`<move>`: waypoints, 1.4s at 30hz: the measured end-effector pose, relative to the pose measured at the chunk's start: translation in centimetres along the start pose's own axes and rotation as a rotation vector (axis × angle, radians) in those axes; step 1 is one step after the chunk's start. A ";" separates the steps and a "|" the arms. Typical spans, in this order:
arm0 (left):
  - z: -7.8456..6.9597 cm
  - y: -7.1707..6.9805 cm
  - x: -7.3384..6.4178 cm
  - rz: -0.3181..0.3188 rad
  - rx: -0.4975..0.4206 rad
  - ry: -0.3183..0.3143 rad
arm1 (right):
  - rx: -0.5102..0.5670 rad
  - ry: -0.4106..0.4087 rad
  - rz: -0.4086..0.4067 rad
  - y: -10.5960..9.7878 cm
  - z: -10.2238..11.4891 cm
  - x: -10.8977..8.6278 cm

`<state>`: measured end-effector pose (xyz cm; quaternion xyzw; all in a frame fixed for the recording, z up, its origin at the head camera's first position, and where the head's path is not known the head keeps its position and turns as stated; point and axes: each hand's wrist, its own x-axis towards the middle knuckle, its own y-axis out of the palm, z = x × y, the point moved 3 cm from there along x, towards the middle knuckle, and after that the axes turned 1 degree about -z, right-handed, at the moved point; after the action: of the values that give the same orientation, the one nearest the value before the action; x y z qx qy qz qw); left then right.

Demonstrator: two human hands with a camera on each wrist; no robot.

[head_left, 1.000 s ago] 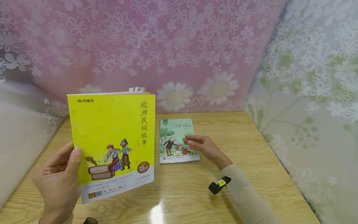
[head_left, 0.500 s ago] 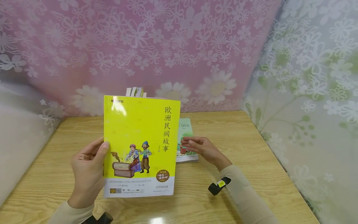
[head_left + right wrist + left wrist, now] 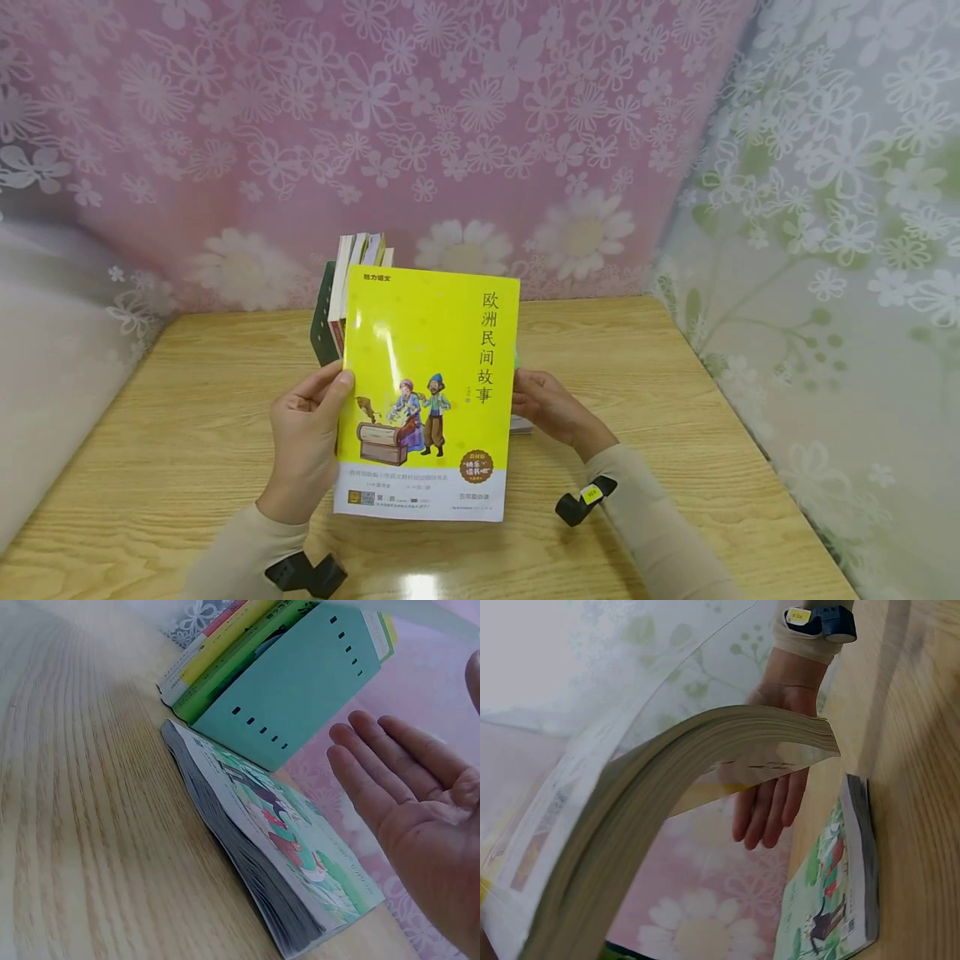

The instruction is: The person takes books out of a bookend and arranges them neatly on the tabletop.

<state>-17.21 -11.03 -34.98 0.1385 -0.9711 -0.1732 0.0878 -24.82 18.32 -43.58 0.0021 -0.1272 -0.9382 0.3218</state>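
Note:
My left hand (image 3: 306, 429) pinches the left edge of a yellow paperback book (image 3: 420, 350), thumb on the front cover. The book is held up over the table, its cover of cartoon figures facing me. In the left wrist view its page block (image 3: 649, 795) bends in a curve. My right hand (image 3: 555, 408) is at the book's right edge, its fingertips partly behind it. Those fingers look straight and the palm bare in the right wrist view. A light green picture-cover book (image 3: 285, 847) lies flat on the table, mostly hidden behind the yellow one in the head view.
Behind the yellow book, several books (image 3: 347, 275) stand upright against a green bookend (image 3: 324, 321); the right wrist view shows a teal bookend side (image 3: 292, 682). The wooden table (image 3: 195, 400) meets a pink floral backdrop (image 3: 450, 125) and a white floral side wall (image 3: 847, 250).
My left hand has carried the yellow book rightward, now covering most of the green book and revealing the standing books at left. My right hand has stayed nearly still, now meeting the book's edge.

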 end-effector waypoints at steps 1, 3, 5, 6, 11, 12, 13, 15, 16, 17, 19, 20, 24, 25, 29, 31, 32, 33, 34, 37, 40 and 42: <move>0.3 0.2 0.1 -0.003 0.001 -0.014 | 0.007 -0.004 0.001 0.0 0.0 0.0; 1.0 0.5 0.3 -0.012 0.007 -0.041 | 0.040 -0.008 0.002 0.1 -0.1 -0.1; 1.7 0.8 0.3 -0.021 0.008 -0.067 | 0.076 -0.019 0.020 0.2 -0.1 -0.3; 2.0 1.0 0.3 -0.026 0.009 -0.074 | 0.101 -0.024 0.034 0.3 -0.1 -0.4; 3.3 2.2 0.3 -0.041 0.009 -0.076 | 0.188 -0.025 0.084 0.2 -0.3 -1.0; 3.6 2.4 0.3 -0.045 0.014 -0.076 | 0.190 -0.024 0.090 0.1 -0.3 -1.0; 3.8 2.5 0.3 -0.047 0.016 -0.076 | 0.188 -0.023 0.097 0.1 -0.3 -1.2; 4.2 2.7 0.3 -0.053 0.025 -0.085 | 0.171 -0.028 0.116 0.0 -0.2 -1.4; 4.4 2.8 0.3 -0.056 0.033 -0.090 | 0.163 -0.042 0.131 -0.1 -0.2 -1.5; 4.6 2.8 0.3 -0.053 0.041 -0.096 | 0.153 -0.050 0.138 -0.2 -0.1 -1.6; 4.9 3.0 0.3 -0.049 0.059 -0.100 | 0.136 -0.063 0.133 -0.4 0.0 -1.9; 5.1 3.1 0.3 -0.044 0.070 -0.101 | 0.127 -0.067 0.125 -0.6 0.0 -2.0; 5.7 3.4 0.3 -0.040 0.119 -0.088 | 0.105 -0.045 0.057 -1.2 -0.2 -2.4; 5.8 3.4 0.3 -0.040 0.136 -0.085 | 0.102 -0.037 0.044 -1.3 -0.2 -2.5; 6.4 3.8 0.3 -0.036 0.179 -0.074 | 0.067 -0.008 -0.020 -1.5 -0.3 -2.7; 6.6 4.0 0.3 -0.020 0.185 -0.074 | 0.038 0.002 -0.057 -1.4 -0.3 -2.7; 6.7 4.1 0.3 -0.012 0.183 -0.076 | 0.023 0.008 -0.081 -1.4 -0.3 -2.6; 6.8 4.2 0.3 -0.003 0.179 -0.081 | 0.007 0.013 -0.103 -1.4 -0.3 -2.6; 6.8 4.3 0.3 0.005 0.177 -0.085 | -0.008 0.019 -0.124 -1.4 -0.3 -2.5; 7.0 4.4 0.2 0.025 0.178 -0.104 | -0.038 0.030 -0.172 -1.4 -0.3 -2.5; 7.0 4.6 0.1 0.031 0.182 -0.110 | -0.055 0.024 -0.190 -1.4 -0.4 -2.5; 6.9 4.6 0.1 0.035 0.193 -0.099 | -0.057 0.011 -0.189 -1.5 -0.5 -2.5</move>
<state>-19.97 -4.72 -39.70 0.1204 -0.9887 -0.0841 0.0289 -23.66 20.83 -44.58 0.0102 -0.0979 -0.9676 0.2323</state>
